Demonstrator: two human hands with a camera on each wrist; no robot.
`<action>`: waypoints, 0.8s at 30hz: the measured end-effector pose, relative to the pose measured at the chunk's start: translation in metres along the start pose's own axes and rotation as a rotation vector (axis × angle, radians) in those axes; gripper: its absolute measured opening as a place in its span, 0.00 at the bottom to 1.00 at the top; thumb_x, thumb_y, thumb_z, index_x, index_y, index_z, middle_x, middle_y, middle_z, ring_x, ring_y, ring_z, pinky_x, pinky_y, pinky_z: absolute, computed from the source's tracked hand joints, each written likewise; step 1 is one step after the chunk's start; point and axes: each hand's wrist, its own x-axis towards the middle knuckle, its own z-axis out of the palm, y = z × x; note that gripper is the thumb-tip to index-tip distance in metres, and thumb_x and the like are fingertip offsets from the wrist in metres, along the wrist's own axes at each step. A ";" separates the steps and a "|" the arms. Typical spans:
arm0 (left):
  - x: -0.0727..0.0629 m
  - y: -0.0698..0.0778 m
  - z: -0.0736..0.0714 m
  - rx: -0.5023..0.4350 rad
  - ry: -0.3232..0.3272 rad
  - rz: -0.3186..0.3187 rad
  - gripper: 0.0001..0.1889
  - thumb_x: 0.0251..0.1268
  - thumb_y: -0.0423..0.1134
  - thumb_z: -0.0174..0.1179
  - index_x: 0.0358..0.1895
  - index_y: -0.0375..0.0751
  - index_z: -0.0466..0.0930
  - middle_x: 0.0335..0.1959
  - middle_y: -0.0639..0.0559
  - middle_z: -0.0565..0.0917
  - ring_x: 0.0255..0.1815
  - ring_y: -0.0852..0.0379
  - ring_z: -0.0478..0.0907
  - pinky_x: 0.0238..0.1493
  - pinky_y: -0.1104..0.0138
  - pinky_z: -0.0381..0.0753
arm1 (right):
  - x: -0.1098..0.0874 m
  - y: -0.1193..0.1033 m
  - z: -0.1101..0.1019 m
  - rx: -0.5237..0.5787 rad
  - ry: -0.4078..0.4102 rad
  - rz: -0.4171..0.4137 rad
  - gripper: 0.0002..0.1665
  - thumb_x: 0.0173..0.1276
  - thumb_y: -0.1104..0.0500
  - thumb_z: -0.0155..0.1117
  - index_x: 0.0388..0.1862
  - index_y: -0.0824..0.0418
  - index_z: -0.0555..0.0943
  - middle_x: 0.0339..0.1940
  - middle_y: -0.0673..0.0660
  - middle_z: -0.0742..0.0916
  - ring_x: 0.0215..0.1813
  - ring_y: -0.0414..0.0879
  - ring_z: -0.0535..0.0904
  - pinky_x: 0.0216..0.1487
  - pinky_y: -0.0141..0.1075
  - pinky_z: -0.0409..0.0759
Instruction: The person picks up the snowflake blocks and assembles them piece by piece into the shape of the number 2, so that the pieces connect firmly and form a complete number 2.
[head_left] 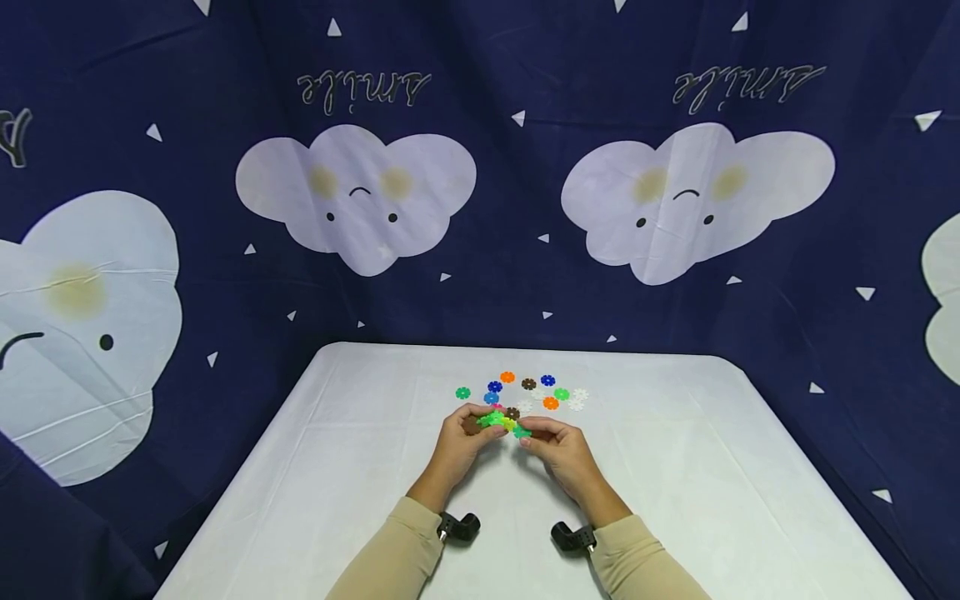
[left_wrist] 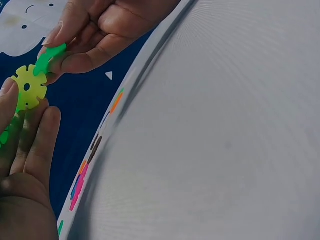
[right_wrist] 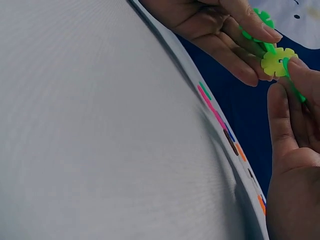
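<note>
My left hand (head_left: 459, 433) grips a small chain of flower-shaped snowflake discs, bright green ones (head_left: 492, 418) and a yellow-green disc (left_wrist: 36, 93) at its end. A brown disc (head_left: 472, 426) shows by the left fingers; whether it belongs to the chain I cannot tell. Between thumb and fingers my right hand (head_left: 564, 450) pinches a darker green disc (left_wrist: 49, 58), edge-on against the yellow-green disc's notched rim. In the right wrist view the left thumb lies beside the chain's green disc (right_wrist: 263, 19). Both hands are raised above the table.
Loose discs lie behind the hands on the white table (head_left: 360, 467): orange (head_left: 551, 403), blue (head_left: 548, 381), brown (head_left: 528, 384), white (head_left: 578, 399) and green (head_left: 462, 393). Black wrist cameras (head_left: 459, 527) sit on both wrists. A dark blue cloth (head_left: 517, 183) with printed clouds hangs behind.
</note>
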 end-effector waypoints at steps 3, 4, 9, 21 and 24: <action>-0.001 0.000 -0.001 -0.009 -0.001 -0.019 0.19 0.66 0.29 0.73 0.57 0.29 0.82 0.51 0.44 0.89 0.43 0.56 0.86 0.44 0.68 0.85 | 0.000 0.000 0.001 -0.010 0.009 0.011 0.23 0.65 0.79 0.71 0.58 0.84 0.79 0.55 0.71 0.86 0.48 0.46 0.85 0.50 0.35 0.87; -0.001 0.001 -0.001 -0.006 -0.001 -0.027 0.19 0.66 0.29 0.73 0.57 0.29 0.82 0.51 0.44 0.89 0.43 0.55 0.86 0.45 0.67 0.86 | 0.000 0.000 0.001 -0.015 0.013 0.014 0.22 0.65 0.79 0.71 0.58 0.83 0.80 0.54 0.71 0.87 0.47 0.47 0.85 0.49 0.35 0.87; -0.001 0.003 -0.002 0.004 -0.005 -0.026 0.20 0.65 0.31 0.75 0.57 0.28 0.83 0.49 0.45 0.90 0.42 0.54 0.87 0.44 0.67 0.86 | -0.001 0.000 0.001 -0.035 0.030 0.033 0.23 0.63 0.77 0.74 0.57 0.81 0.82 0.53 0.68 0.88 0.47 0.49 0.86 0.49 0.36 0.87; 0.000 0.004 -0.002 0.004 0.028 -0.038 0.18 0.60 0.29 0.77 0.53 0.29 0.86 0.45 0.43 0.90 0.37 0.59 0.85 0.38 0.70 0.84 | -0.001 0.000 -0.002 -0.068 0.031 0.012 0.22 0.63 0.76 0.75 0.56 0.79 0.83 0.54 0.69 0.87 0.46 0.48 0.86 0.48 0.35 0.87; 0.000 0.003 -0.001 -0.002 0.034 -0.040 0.18 0.60 0.28 0.78 0.52 0.29 0.86 0.45 0.44 0.90 0.38 0.59 0.85 0.39 0.70 0.84 | -0.001 0.000 -0.001 -0.075 0.034 0.005 0.22 0.63 0.75 0.76 0.56 0.79 0.84 0.53 0.68 0.88 0.46 0.47 0.86 0.47 0.35 0.87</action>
